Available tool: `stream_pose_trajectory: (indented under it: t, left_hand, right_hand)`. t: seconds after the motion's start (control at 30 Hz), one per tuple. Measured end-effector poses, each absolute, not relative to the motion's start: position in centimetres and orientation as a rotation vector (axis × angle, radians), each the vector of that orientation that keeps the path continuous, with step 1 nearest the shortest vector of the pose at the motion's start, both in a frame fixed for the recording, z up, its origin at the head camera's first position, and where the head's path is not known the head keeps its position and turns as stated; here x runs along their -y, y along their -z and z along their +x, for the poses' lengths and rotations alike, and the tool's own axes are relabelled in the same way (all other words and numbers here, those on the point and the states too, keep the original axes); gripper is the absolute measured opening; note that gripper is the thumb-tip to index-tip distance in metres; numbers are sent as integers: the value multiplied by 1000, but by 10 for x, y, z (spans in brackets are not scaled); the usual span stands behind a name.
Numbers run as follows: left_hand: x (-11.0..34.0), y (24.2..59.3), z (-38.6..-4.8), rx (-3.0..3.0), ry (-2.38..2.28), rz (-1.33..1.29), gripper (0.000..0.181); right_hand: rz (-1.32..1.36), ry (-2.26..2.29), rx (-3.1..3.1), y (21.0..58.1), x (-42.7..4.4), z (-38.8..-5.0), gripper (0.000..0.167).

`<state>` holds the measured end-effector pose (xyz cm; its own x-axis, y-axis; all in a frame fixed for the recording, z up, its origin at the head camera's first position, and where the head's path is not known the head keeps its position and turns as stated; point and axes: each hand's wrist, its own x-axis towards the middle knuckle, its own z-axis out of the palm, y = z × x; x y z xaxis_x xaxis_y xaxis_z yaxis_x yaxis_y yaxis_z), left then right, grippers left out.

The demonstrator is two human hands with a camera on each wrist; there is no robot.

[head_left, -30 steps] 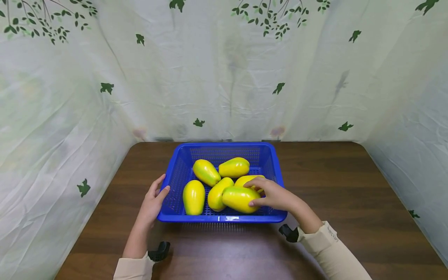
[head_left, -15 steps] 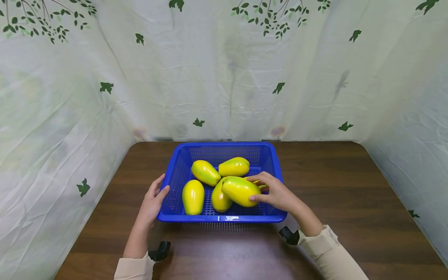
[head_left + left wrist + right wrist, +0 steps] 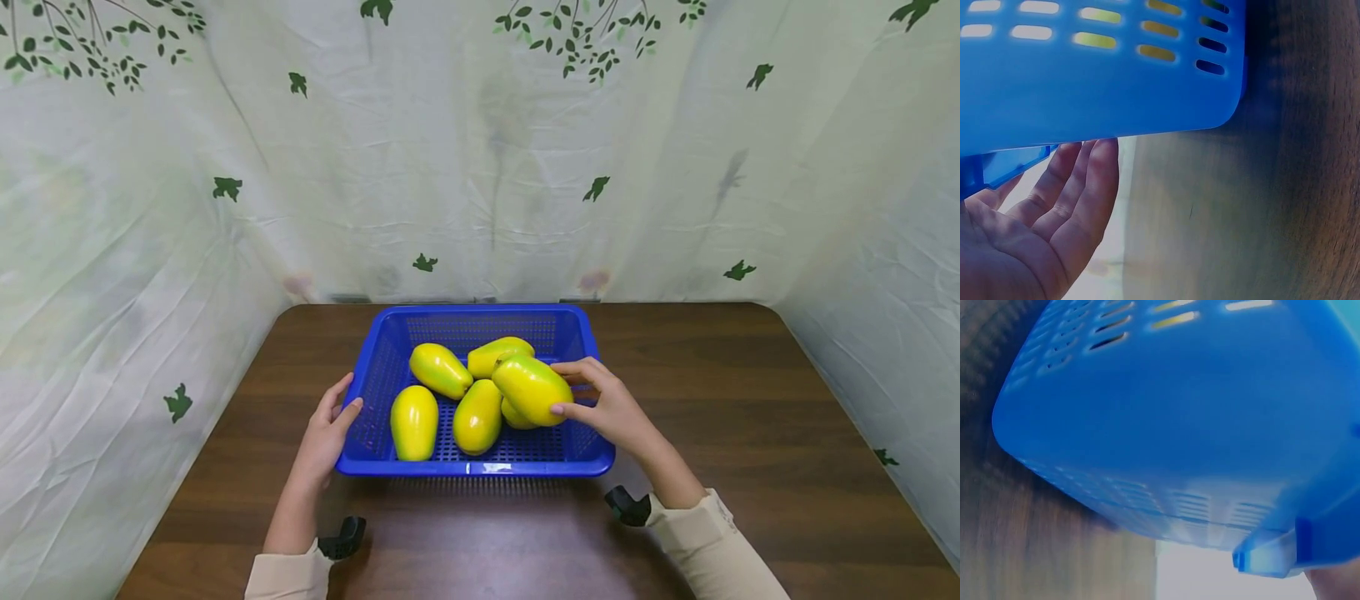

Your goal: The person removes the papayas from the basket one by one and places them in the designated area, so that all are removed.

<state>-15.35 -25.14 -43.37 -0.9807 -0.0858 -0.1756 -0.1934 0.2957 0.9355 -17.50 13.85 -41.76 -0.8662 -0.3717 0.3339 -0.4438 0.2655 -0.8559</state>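
Note:
In the head view, my right hand (image 3: 607, 404) pinches a yellow-green papaya (image 3: 532, 389) between thumb and fingers. It is tilted and raised above the others in the blue plastic basket (image 3: 480, 469). Beneath it, another papaya (image 3: 517, 418) is mostly hidden. My left hand (image 3: 327, 429) holds the basket's left rim, thumb at the edge. In the left wrist view, that hand's fingers (image 3: 1100, 175) reach up against the outside of the basket wall (image 3: 1097, 94). The right wrist view is filled by the basket's outer side (image 3: 1179, 412); only a sliver of the hand (image 3: 1337, 582) shows.
Inside the basket lie more papayas: one at front left (image 3: 414, 422), one at back left (image 3: 440, 371), one at the back (image 3: 487, 354) and one in the middle (image 3: 477, 417). The basket stands on a brown wooden table (image 3: 712, 400). A leaf-patterned curtain (image 3: 480, 167) hangs behind.
My right hand has lifted the papaya up and slightly right from the basket's front, its narrow end tipping upward. The middle papaya has shifted slightly. My left hand stays at the rim.

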Motion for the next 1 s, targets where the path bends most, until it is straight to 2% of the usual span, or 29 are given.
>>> stream_pose_trajectory:
  t: [0.4,1.0]
  left_hand:
    - [252,434,-153,-2451,-1786,-279,57]
    - [252,437,-154,-2453,-1803,-277,58]
  right_hand:
    - [708,-1729,2297,395,-141,-161,45]
    - [548,-1762,2141,411,-161,-166,46]
